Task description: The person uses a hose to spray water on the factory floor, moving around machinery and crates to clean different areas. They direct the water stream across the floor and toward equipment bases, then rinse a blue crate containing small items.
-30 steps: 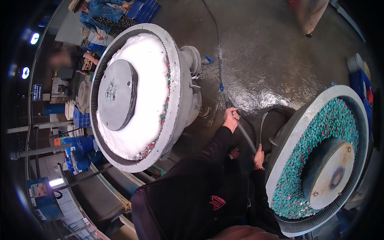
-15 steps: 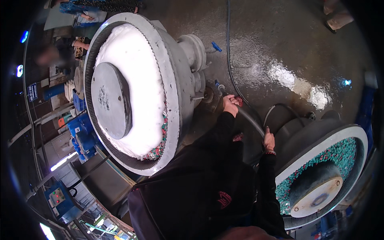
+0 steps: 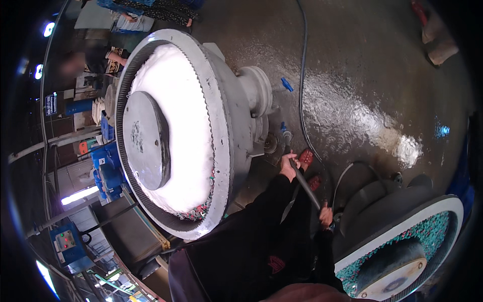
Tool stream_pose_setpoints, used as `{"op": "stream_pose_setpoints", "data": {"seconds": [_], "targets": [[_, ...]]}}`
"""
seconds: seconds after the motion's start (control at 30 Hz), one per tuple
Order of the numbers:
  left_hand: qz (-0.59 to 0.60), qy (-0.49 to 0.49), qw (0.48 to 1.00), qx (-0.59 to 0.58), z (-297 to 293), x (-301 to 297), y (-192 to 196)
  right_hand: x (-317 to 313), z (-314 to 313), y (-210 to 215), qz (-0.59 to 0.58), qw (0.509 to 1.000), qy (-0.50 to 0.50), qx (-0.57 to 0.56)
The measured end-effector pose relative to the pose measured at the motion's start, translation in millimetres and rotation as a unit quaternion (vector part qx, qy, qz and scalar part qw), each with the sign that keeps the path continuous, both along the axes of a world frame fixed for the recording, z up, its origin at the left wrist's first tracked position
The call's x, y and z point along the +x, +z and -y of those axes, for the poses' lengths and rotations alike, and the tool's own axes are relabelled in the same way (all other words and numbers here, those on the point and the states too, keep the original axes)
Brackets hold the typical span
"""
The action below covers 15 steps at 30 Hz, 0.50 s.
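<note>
Slanting far-left to near-right between the foamy tub and the green-chip tub, the hose sits gripped in the left hand by its blue valve and the right hand lower down (green-side, basically).

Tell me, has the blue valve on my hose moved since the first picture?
Yes, leftward: the blue hose valve was below and right of the blue tap on the foam-filled tub; now it's almost straight below.

Presents as an industrial workshop; contains large grey machine bowls, wet floor, blue control box.
</note>
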State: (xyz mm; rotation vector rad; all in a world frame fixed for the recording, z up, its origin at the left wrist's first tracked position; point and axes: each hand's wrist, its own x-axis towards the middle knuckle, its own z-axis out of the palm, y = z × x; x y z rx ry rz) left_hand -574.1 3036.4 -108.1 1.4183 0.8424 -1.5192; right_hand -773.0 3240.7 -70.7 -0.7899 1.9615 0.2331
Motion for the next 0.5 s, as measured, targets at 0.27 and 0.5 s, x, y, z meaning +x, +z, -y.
{"op": "stream_pose_setpoints", "data": {"seconds": [0.27,0.5], "targets": [[0.039,-0.088,0.993,-0.075,76,-52,41,-34,87,55,-0.026,0.996,-0.089,-0.006],[0.077,-0.078,0.984,-0.14,136,-77,80,-54,142,77,0.049,0.979,-0.197,-0.013]]}}
